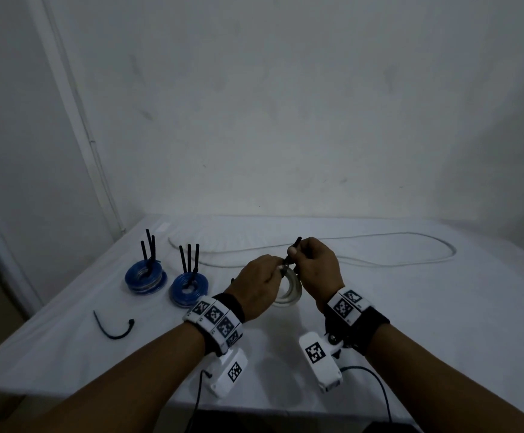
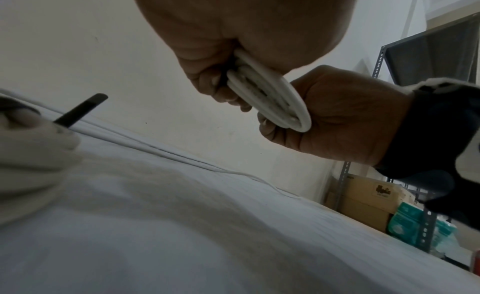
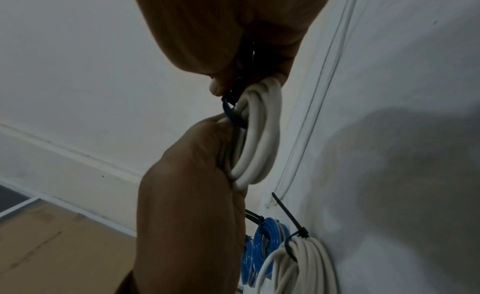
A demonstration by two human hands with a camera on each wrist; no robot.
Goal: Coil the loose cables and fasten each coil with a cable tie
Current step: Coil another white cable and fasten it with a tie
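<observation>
A white coil (image 1: 289,289) is held above the near middle of the table (image 1: 410,307) by both hands. The coil is gripped by the curled fingers of the left hand (image 1: 259,284), while a black tie (image 1: 294,249) looped round the coil's top is pinched by the right hand (image 1: 315,270). A loose white cable (image 1: 379,260) lies further back. Two blue coils (image 1: 163,282) with ties upright stand at the left, with a spare tie (image 1: 113,328) near them.
</observation>
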